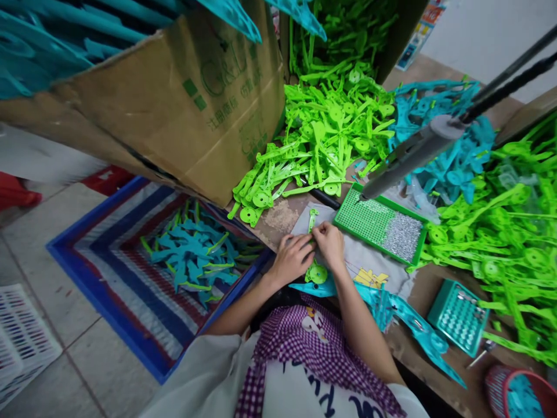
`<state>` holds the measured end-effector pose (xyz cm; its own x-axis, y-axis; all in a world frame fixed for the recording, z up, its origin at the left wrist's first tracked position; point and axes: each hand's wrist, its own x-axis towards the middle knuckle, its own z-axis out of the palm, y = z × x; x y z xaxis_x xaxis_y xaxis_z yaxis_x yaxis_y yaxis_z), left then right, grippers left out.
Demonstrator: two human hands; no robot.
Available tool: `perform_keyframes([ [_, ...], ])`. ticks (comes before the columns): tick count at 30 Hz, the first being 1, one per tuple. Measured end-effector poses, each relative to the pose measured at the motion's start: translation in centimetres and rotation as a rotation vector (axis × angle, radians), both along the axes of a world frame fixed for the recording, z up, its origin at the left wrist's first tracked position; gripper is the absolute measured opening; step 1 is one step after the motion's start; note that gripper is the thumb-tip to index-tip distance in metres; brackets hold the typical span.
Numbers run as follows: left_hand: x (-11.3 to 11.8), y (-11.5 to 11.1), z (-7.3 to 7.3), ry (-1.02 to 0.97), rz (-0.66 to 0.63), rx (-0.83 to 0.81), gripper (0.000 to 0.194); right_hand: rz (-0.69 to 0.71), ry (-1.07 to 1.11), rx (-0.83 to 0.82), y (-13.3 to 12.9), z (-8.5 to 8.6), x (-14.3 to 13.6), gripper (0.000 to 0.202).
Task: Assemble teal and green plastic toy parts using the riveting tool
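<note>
A bright green plastic part, long with a round disc at its near end, lies on a grey cloth at the table edge. Over its left side my left hand curls, fingers bent and pressing it against the cloth. My right hand is pinched at the part's middle; whatever sits between thumb and forefinger is too small to make out. Just beyond that hand stands a green tray with small metal pieces heaped at its right end. Blue plastic parts lie below my right forearm.
A hanging grey electric screwdriver leans over the tray. Green parts pile up behind and to the right. A cardboard box rises at left, above a blue-rimmed lined bin. At right are a teal tray and red basket.
</note>
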<state>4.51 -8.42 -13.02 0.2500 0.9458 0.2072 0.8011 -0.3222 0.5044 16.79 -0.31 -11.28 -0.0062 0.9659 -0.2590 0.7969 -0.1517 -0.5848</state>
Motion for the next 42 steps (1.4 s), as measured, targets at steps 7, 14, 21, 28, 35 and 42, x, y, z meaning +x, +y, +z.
perform_keyframes([
  [7, -2.2, 3.5, 0.5, -0.277, -0.034, -0.099, 0.020, 0.098, -0.040, -0.110, 1.3, -0.2, 0.2, 0.019],
  [14, -4.3, 12.5, 0.4, -0.185, -0.401, -0.232, 0.018, 0.101, -0.032, -0.138, 1.9, -0.4, 0.4, 0.022],
  [21, -4.5, 14.1, 0.6, -0.160, -0.528, -0.290, 0.009, 0.085, -0.013, -0.116, 1.0, 0.0, 0.6, 0.023],
  [28, -4.8, 15.5, 0.2, -0.203, -0.581, -0.389, 0.012, 0.112, 0.151, -0.044, -0.1, -0.7, 1.5, 0.024],
  [35, -5.9, 15.9, -0.2, -0.310, -0.611, -0.517, 0.022, 0.049, 0.197, -0.075, 0.4, -0.8, 1.7, 0.030],
  [42, -5.6, 15.6, -0.5, -0.271, -0.570, -0.526, 0.023, 0.044, 0.063, -0.018, -0.5, 0.5, 0.9, 0.028],
])
